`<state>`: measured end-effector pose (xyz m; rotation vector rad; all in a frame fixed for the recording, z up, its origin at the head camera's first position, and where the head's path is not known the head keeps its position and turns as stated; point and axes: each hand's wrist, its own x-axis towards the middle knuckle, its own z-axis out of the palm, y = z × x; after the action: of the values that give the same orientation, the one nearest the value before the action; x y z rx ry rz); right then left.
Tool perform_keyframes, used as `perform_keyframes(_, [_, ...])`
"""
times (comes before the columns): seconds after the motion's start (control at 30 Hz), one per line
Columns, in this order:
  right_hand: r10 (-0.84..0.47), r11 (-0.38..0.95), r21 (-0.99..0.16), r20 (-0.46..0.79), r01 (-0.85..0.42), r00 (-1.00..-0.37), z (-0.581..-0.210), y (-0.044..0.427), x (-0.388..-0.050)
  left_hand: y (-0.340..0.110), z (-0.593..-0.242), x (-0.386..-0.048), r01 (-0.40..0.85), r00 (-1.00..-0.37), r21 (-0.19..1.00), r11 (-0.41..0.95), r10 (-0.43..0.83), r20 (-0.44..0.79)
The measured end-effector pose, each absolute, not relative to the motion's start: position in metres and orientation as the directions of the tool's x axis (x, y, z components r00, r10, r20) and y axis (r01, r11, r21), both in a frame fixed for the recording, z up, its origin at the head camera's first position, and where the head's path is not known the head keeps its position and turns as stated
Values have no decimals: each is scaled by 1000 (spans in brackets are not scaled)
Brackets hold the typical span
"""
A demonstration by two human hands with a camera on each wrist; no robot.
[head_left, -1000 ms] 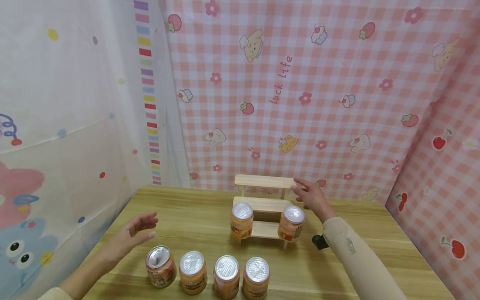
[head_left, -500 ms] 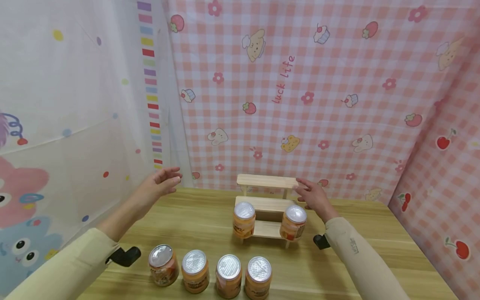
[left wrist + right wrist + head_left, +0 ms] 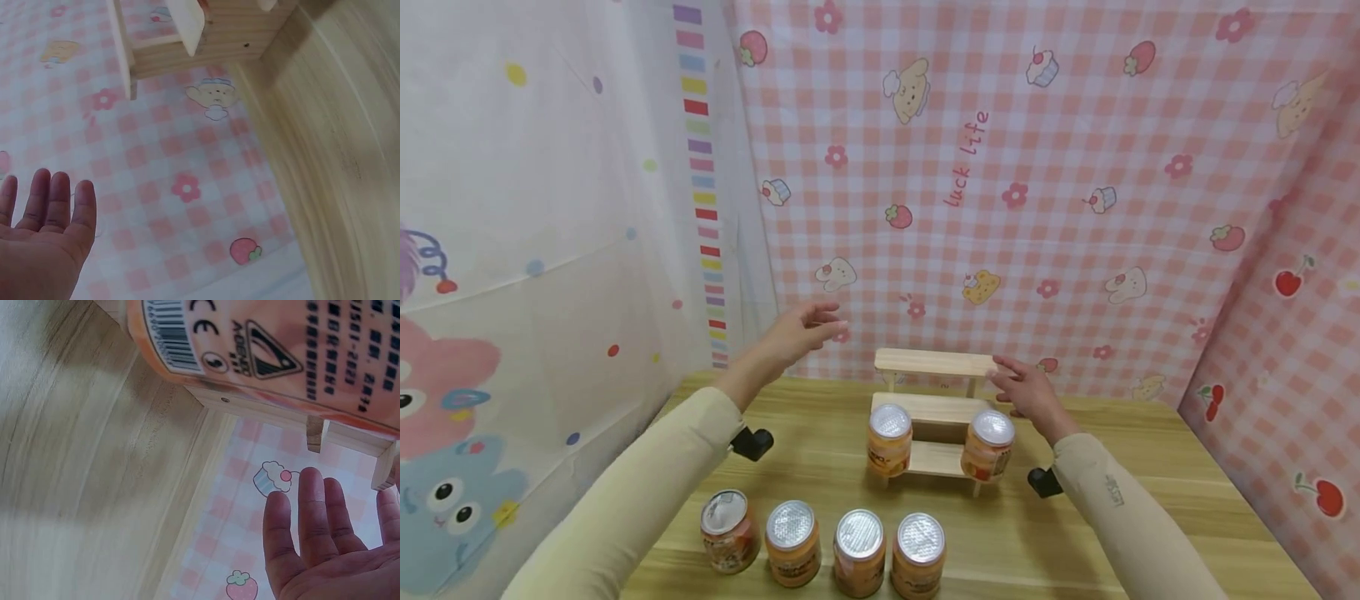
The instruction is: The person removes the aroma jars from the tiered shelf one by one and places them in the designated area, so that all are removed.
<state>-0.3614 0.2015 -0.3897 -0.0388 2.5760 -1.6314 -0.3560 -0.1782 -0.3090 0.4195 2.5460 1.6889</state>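
A small stepped wooden stand (image 3: 934, 362) is at the back of the table. Two orange cans with silver lids stand at its lowest step, a left can (image 3: 889, 450) and a right can (image 3: 987, 454). My right hand (image 3: 1028, 393) is at the right end of the top board, fingers loosely extended; whether they touch the wood is unclear. In the right wrist view, the printed side of a can (image 3: 269, 356) looms above that hand. My left hand (image 3: 796, 340) hovers left of the stand, fingers extended and holding nothing. In the left wrist view its fingers (image 3: 58, 200) are apart from the stand.
Several more orange cans stand in a row near the front, including a dented-lid can (image 3: 728, 533) at the left end and a can (image 3: 917, 554) at the right end. A pink checked cloth (image 3: 865, 167) hangs behind the wooden table (image 3: 1075, 533).
My left hand has risen and moved right and away from me, from above the left front can toward the stand. The right hand, the cans and the stand have stayed in place.
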Motion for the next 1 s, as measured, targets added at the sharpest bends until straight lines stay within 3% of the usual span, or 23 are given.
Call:
perform_keyframes(0.43, [-89, 395, -918, -48, 9, -995, -397, 207, -359, -141, -334, -391, 213, -945, 867, 450, 321, 66])
perform_keyframes(0.7, [-55, 462, -885, 26, -49, -998, -406, 219, -351, -142, -344, -402, 199, -950, 855, 479, 309, 48])
perform_keyframes(1.0, [-20, 398, -913, 85, -86, -996, -422, 228, -334, -138, -354, -406, 187, -938, 830, 526, 347, -8])
